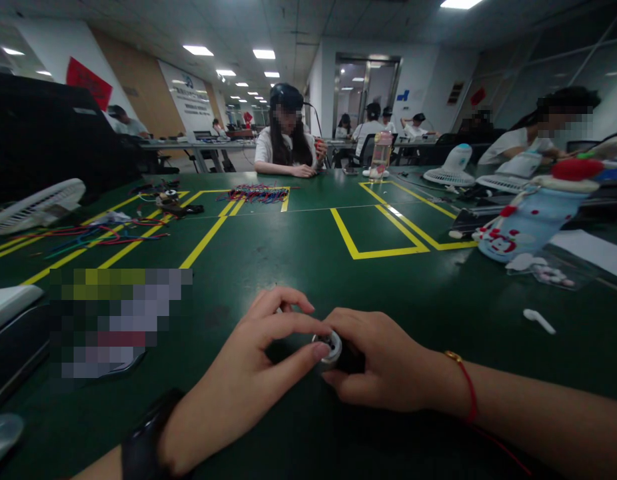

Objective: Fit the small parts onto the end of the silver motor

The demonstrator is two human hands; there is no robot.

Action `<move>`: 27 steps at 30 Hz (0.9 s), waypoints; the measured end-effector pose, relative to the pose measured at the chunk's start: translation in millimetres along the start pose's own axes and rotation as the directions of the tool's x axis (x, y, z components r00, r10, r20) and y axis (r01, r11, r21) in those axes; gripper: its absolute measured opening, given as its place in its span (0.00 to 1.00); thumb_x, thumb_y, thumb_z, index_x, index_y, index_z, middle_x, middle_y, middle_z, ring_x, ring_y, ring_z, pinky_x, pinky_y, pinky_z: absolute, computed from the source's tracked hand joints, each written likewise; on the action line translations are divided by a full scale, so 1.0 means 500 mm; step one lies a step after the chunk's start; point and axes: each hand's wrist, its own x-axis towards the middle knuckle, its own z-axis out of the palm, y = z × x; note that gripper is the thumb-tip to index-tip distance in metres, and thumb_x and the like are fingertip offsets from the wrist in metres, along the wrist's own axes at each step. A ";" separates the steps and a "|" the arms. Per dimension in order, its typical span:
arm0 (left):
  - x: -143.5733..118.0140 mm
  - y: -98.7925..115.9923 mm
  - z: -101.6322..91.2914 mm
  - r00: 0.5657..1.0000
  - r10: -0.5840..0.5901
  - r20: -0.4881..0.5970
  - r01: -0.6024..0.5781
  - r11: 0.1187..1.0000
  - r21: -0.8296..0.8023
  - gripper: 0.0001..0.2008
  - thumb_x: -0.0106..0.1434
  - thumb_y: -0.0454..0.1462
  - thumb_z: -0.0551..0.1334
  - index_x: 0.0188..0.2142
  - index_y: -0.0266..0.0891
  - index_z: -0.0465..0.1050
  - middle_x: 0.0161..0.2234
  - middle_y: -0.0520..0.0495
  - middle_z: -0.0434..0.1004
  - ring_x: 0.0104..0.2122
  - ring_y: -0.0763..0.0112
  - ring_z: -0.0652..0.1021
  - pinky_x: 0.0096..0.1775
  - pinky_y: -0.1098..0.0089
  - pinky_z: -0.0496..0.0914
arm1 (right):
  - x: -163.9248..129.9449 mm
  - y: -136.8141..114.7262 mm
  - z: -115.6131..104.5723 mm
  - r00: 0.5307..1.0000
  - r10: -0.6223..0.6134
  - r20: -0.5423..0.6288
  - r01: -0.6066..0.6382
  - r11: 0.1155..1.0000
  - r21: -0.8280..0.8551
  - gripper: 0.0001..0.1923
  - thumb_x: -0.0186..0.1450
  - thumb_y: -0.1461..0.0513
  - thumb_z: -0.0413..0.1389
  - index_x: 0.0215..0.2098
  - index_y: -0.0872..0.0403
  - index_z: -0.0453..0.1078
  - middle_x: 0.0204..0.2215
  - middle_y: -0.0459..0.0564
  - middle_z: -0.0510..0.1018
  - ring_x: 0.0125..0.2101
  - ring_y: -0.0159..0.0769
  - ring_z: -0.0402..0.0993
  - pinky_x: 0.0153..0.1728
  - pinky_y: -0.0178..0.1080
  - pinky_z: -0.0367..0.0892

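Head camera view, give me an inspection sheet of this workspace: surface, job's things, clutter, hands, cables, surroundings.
Surface: green table with yellow tape lines.
Job's things: small round part, white ring on dark body, held between both hands.
Clutter: white earbud, snowman bottle, desk fan, paper.
Hands: left hand fingertips on the part; right hand closed in a grip on it.
Cables: coloured wires at left; wire bundle further back.
Surroundings: other people seated at tables, ceiling lights on.

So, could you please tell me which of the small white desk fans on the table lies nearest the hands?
The white fan at the far left edge; the other two fans stand across the table on the right.
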 end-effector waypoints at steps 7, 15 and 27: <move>0.006 -0.029 -0.027 0.993 -0.109 -0.037 0.100 0.976 -0.196 0.05 0.63 0.40 0.63 0.37 0.49 0.79 0.38 0.51 0.67 0.39 0.66 0.71 0.41 0.67 0.64 | 0.000 -0.006 -0.006 1.000 0.025 0.007 -0.025 0.999 0.021 0.15 0.56 0.61 0.59 0.42 0.53 0.67 0.35 0.45 0.72 0.30 0.31 0.65 0.29 0.33 0.59; 0.014 -0.077 -0.033 0.945 -0.114 0.305 0.089 0.991 0.095 0.05 0.62 0.42 0.65 0.35 0.51 0.81 0.31 0.53 0.65 0.36 0.68 0.69 0.39 0.68 0.62 | -0.004 0.005 -0.001 1.000 0.024 0.001 -0.024 0.999 0.031 0.16 0.56 0.60 0.59 0.43 0.54 0.67 0.36 0.46 0.72 0.32 0.31 0.65 0.31 0.34 0.60; 0.020 -0.093 -0.052 0.944 -0.330 0.014 0.327 0.929 -0.170 0.09 0.64 0.43 0.61 0.39 0.45 0.78 0.37 0.50 0.76 0.38 0.65 0.74 0.39 0.69 0.65 | -0.003 -0.001 -0.007 0.999 0.038 0.014 -0.038 0.999 0.027 0.16 0.56 0.61 0.59 0.43 0.53 0.67 0.36 0.46 0.72 0.32 0.32 0.66 0.31 0.34 0.60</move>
